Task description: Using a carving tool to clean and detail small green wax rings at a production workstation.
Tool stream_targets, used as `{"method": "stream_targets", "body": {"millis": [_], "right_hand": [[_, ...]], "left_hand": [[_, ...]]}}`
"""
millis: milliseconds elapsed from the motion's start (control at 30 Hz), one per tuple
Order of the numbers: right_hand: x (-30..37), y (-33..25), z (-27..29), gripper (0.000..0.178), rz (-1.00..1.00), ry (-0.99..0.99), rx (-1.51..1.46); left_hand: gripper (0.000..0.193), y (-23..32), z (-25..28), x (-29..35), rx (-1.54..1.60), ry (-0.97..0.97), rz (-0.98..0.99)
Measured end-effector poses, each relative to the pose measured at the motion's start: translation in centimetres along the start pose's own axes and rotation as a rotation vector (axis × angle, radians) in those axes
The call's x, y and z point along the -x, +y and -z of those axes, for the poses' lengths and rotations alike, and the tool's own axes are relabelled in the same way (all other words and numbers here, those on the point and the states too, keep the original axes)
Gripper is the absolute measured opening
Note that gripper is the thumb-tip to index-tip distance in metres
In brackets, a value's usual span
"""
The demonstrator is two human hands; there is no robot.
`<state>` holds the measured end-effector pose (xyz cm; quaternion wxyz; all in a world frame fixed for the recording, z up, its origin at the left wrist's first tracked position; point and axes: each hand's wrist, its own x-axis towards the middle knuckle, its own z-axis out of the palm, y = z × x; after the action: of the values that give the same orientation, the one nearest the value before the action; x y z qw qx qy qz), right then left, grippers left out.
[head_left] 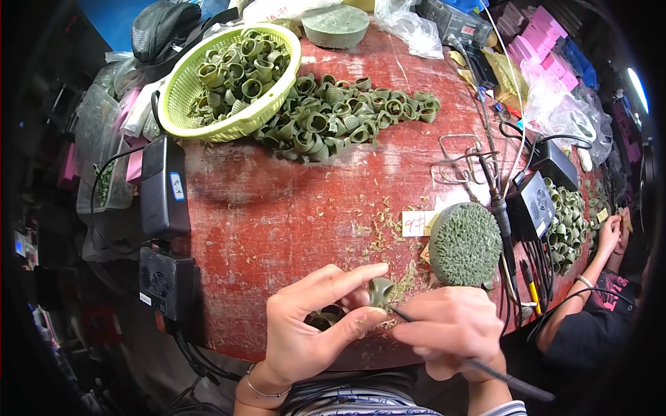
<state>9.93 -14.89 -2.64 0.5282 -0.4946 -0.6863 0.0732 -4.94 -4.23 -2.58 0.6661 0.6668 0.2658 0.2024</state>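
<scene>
Between the thumb and forefinger of my left hand (295, 326) is a small green flared ring piece (379, 290), above the table's near edge. Darker round pieces (325, 318) show inside the curl of that hand; whether it grips them I cannot tell. My right hand (451, 322) is closed round a slim dark grey file (517, 383). Its pointed end meets the green piece or lies very close to it, while the other end sticks out behind my hand to the lower right. Green shavings (378, 236) are scattered on the red table (277, 201) ahead of my hands.
A yellow-green basket (173, 107) of similar rings stands far left, beside a loose heap (347, 114) of them. Right of my hands are a round green block (465, 244), a wire stand (465, 163) and cables. Black boxes (165, 201) line the left edge. Another person's arm (579, 284) works at right.
</scene>
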Motion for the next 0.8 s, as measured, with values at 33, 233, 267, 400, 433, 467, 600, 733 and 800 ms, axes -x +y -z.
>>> {"method": "stream_targets", "body": {"millis": [33,233,267,400,433,467,600,733,800], "right_hand": [[0.2,0.0,-0.2,0.017,0.0,0.0,-0.006],[1.1,-0.7,-0.6,0.017,-0.386,0.233,-0.203],[1.1,-0.5,-0.6,0.019,-0.357,0.215,-0.208],[0.8,-0.1,-0.9,0.02,-0.319,0.142,-0.142],[0.9,-0.2,-1.0,0.02,-0.317,0.14,-0.152],[0.9,-0.3,-1.2,0.019,-0.312,0.181,-0.111],[1.1,-0.3,-1.1,0.018,-0.339,0.216,-0.138],[0.7,-0.2,-1.5,0.021,-0.41,0.164,-0.212],[1.4,-0.4,-1.9,0.019,-0.461,0.251,-0.229]], "left_hand": [[0.038,0.0,0.2,-0.1,0.002,0.014,-0.002],[0.04,-0.2,0.2,0.1,0.093,0.033,0.032],[0.039,-0.1,0.2,0.0,0.105,0.032,0.036],[0.039,-0.2,0.2,-0.1,0.111,0.019,0.031],[0.039,0.0,0.4,0.0,0.065,0.034,-0.002],[0.039,0.1,0.6,0.2,0.018,0.049,-0.034],[0.038,-0.2,0.2,-0.1,-0.072,0.076,-0.079],[0.037,-0.4,0.1,0.0,-0.101,0.106,-0.094],[0.036,-0.4,0.2,0.1,-0.124,0.122,-0.107]]}}
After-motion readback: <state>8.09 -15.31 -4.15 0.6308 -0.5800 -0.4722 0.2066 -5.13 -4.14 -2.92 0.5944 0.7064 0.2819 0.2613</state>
